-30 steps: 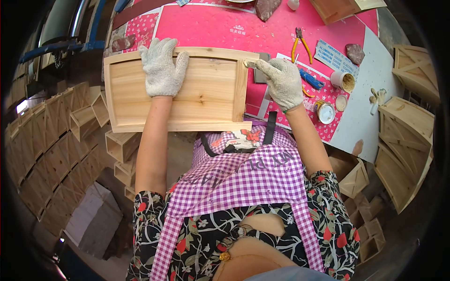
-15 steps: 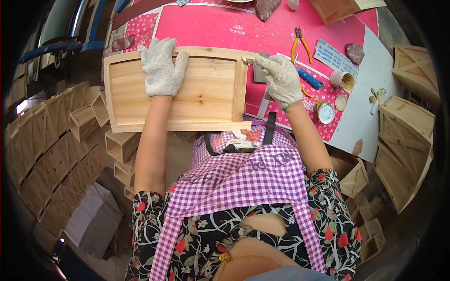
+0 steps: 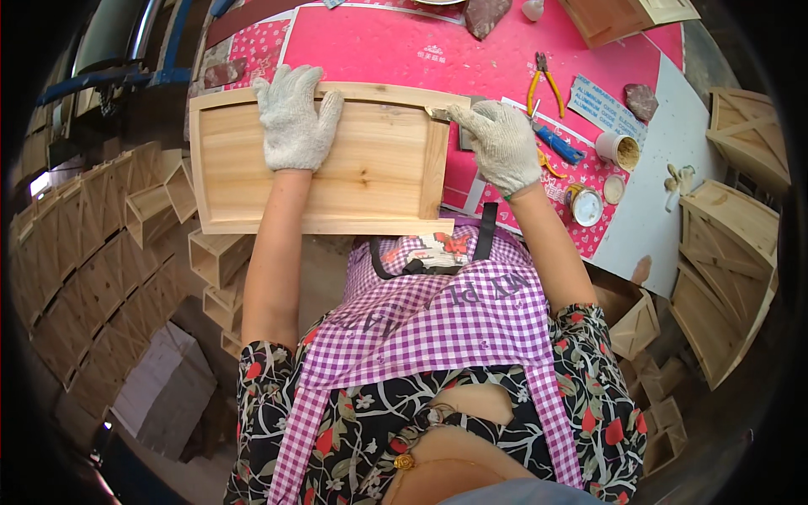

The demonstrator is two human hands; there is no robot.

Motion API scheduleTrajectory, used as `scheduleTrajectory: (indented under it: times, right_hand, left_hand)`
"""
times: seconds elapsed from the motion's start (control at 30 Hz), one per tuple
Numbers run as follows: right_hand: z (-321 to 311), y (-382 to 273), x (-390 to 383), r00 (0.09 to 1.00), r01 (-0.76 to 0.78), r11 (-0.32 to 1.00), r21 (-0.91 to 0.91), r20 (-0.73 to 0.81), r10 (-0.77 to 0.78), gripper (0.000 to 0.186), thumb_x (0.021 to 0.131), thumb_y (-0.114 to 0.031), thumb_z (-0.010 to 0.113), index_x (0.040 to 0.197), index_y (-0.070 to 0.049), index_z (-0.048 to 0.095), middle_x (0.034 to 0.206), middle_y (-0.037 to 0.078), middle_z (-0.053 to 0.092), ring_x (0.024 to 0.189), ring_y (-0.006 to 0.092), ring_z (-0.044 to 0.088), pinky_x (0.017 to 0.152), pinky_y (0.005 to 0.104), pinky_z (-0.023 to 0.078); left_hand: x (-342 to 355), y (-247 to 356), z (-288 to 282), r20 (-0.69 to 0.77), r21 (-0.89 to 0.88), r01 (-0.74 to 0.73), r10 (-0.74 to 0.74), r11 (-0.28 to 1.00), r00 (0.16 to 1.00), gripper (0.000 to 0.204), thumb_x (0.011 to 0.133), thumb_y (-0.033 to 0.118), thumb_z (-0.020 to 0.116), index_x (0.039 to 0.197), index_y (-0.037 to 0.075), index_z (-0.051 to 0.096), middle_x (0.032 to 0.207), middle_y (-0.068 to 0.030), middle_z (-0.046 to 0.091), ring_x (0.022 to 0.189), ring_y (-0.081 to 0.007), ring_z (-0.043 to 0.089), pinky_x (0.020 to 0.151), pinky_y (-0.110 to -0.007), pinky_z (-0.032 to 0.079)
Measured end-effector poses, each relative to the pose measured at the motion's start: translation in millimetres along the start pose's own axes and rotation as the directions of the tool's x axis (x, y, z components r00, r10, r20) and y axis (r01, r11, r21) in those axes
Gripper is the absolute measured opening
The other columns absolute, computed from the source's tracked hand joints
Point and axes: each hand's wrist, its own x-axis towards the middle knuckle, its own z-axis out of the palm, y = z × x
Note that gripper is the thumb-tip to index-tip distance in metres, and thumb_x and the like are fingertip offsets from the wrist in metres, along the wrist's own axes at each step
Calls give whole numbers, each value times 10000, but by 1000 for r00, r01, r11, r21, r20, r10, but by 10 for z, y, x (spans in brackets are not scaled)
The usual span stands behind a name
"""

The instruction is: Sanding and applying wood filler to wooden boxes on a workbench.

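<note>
A left hand [image 3: 299, 126] lies spread on a wooden panel [image 3: 379, 168] as the right hand [image 3: 505, 147] pinches a flat tool [image 3: 437, 112] at its corner.

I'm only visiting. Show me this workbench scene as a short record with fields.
Left hand: white-gloved, spread on the pale framed wooden panel
Right hand: white-gloved, holding a small flat metallic tool at the panel's upper right corner
Right of panel: yellow-handled metal pliers; white tub of tan paste
Work surface: pink covering
</note>
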Motion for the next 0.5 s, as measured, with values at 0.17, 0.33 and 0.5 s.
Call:
scheduleTrajectory:
  times: [0.17,0.33,0.5]
  right_hand:
    - [-53,42,-63,998,6,1000,-24,68,-4,342,785,-122,710,1124,-163,736,904,89,670,854,294,653,745,422,529]
    - [-8,16,-151,993,-106,977,186,-29,113,394,792,1,666,1158,-126,741,945,106,682,891,321,647,801,439,528]
    - [28,2,-11,998,-55,997,61,-10,55,370,799,-90,700,1157,-178,726,915,83,653,858,305,645,749,423,530]
  left_hand:
    - [21,48,-31,11,-6,18,-18,1000,1000,381,890,315,718,1207,105,691,1260,-107,689,1319,-351,543,1230,-561,218]
    - [10,34,-25,-2,-12,-7,7,1000,1000,386,883,317,727,1202,102,694,1256,-109,691,1314,-358,547,1225,-562,229]
    - [10,15,-17,-9,-5,-3,3,1000,1000,404,877,312,735,1217,98,687,1274,-114,683,1320,-367,540,1216,-559,244]
